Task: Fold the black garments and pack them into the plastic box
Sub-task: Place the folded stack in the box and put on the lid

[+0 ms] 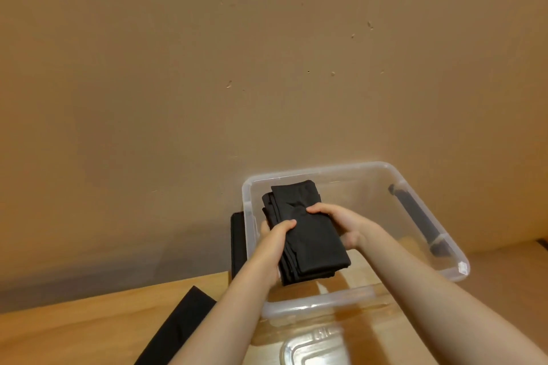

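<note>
A see-through plastic box (326, 170) with round corners sits on the light wooden bench (89, 320), at the far edge, right up by the tan wall (178, 68). Two bare hands reach into the box from the near side. Together they hold a stack of folded black garments (314, 243) in the left part of the box (I cannot tell if the stack touches the bottom). The left hand (274, 238) grips the left side of the stack, with its thumb on top and its other fingers tucked below. The right hand (338, 221) holds the right side, and its fingers (318, 210) curl over the top of the cloth and pinch it. A black handle (415, 213) runs along the right wall of the box. A dark folded cloth (238, 243) stands just beside the left wall of the box, outside it. A long black strip of cloth (181, 329) lies flat on the bench toward the near edge, left of the arms. A clear plastic lid (314, 347) lies at the near edge, in front of the box.
</note>
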{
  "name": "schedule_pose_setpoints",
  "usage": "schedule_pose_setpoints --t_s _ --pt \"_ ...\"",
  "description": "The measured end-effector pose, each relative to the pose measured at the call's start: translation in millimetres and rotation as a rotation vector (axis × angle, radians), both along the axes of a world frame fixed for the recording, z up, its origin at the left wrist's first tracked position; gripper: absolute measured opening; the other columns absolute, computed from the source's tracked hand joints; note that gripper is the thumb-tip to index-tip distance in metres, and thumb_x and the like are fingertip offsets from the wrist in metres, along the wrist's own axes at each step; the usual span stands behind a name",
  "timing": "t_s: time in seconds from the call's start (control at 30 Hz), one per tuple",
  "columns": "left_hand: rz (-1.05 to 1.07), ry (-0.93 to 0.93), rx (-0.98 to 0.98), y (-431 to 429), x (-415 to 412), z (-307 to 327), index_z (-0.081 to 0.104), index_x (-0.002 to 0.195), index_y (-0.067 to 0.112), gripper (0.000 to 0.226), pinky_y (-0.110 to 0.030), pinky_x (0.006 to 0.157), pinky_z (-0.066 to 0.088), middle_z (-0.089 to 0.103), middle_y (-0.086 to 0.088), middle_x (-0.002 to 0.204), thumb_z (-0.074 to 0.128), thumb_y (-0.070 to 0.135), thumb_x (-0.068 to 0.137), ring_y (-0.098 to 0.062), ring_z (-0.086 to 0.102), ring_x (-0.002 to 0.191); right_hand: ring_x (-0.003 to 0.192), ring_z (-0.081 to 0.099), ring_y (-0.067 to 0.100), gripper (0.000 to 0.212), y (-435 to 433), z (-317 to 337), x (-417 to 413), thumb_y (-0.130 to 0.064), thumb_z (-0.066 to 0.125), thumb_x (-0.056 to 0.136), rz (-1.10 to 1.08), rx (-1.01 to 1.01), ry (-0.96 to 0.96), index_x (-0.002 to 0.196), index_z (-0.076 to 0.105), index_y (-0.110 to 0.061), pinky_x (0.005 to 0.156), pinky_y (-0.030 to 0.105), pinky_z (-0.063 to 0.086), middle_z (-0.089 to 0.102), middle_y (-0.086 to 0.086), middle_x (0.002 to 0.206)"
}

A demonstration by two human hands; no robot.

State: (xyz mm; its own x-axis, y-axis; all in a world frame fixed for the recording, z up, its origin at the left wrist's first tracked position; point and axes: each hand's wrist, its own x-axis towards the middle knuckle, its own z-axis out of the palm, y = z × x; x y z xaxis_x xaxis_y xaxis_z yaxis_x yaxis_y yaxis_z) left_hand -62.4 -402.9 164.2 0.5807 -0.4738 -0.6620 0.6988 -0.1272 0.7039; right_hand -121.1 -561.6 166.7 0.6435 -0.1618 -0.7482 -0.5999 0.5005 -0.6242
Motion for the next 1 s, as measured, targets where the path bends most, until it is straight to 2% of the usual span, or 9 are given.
schedule_pose_setpoints --t_s 0.07,0.17,0.33,0.5,0.6,0.73,0.9,1.0 --pt "0.049 0.031 0.029 -4.6 1.3 -11.7 0.044 0.125 0.024 0.039 -0.048 0.077 0.058 0.063 -0.014 0.113 0.063 0.021 0.092 -0.035 0.065 0.097 0.1 0.064 0.035 0.047 -3.4 -12.1 6.2 -0.026 0.075 0.073 0.004 0.027 0.024 0.114 0.065 -0.004 0.084 0.045 0.051 0.07 0.019 0.103" --pt "0.143 0.052 0.074 -12.6 0.8 -28.5 0.044 0.13 0.024 0.043 -0.054 0.088 0.054 0.062 -0.013 0.116 0.063 0.023 0.092 -0.036 0.063 0.101 0.099 0.064 0.033 0.041 -4.1 -26.5 12.8 -0.025 0.074 0.076 0.001 0.048 0.045 0.11 0.065 -0.004 0.083 0.043 0.052 0.07 0.018 0.101" --pt "0.235 0.03 0.153 -30.7 4.0 -48.0 0.041 0.139 0.024 0.05 -0.052 0.098 0.048 0.056 -0.01 0.127 0.059 0.023 0.093 -0.033 0.056 0.111 0.094 0.062 0.032 0.03 -6.2 -42.7 23.2 -0.025 0.069 0.081 -0.014 0.085 0.086 0.101 0.065 -0.003 0.08 0.041 0.05 0.066 0.018 0.099" --pt "0.257 0.012 0.225 -42.2 14.3 -62.9 0.037 0.143 0.022 0.053 -0.051 0.103 0.043 0.052 -0.01 0.134 0.057 0.019 0.094 -0.033 0.051 0.117 0.092 0.062 0.031 0.039 -10.6 -63.3 35.5 -0.025 0.071 0.074 -0.022 0.126 0.121 0.104 0.063 -0.001 0.076 0.039 0.05 0.065 0.018 0.099" --pt "0.232 0.024 0.284 -46.9 21.7 -77.0 0.031 0.147 0.023 0.06 -0.053 0.105 0.041 0.047 -0.011 0.141 0.058 0.023 0.093 -0.036 0.048 0.124 0.088 0.061 0.03 0.029 -12.4 -73.9 42.2 -0.024 0.067 0.083 -0.037 0.14 0.156 0.098 0.063 0.0 0.074 0.039 0.049 0.065 0.018 0.094" --pt "0.256 0.079 0.364 -51.6 25.6 -93.3 0.03 0.149 0.021 0.06 -0.051 0.106 0.039 0.044 -0.012 0.144 0.056 0.024 0.095 -0.038 0.045 0.126 0.09 0.06 0.032 0.029 -14.3 -91.9 46.3 -0.023 0.068 0.083 -0.016 0.133 0.205 0.101 0.062 0.0 0.076 0.039 0.049 0.064 0.018 0.099" --pt "0.239 0.123 0.445 -54.1 21.1 -114.4 0.036 0.144 0.014 0.056 -0.049 0.098 0.046 0.05 -0.016 0.136 0.058 0.026 0.094 -0.038 0.051 0.119 0.086 0.06 0.033 0.02 -15.5 -108.1 45.9 -0.016 0.063 0.088 -0.055 0.132 0.242 0.097 0.062 0.002 0.071 0.04 0.048 0.064 0.019 0.096" --pt "0.194 0.228 0.493 -54.2 18.5 -121.8 0.053 0.118 0.004 0.035 -0.038 0.068 0.048 0.059 -0.017 0.099 0.056 0.026 0.091 -0.031 0.057 0.085 0.088 0.061 0.033 0.021 -16.7 -114.0 48.5 -0.015 0.063 0.088 -0.059 0.154 0.241 0.099 0.063 0.002 0.075 0.042 0.049 0.066 0.018 0.097"
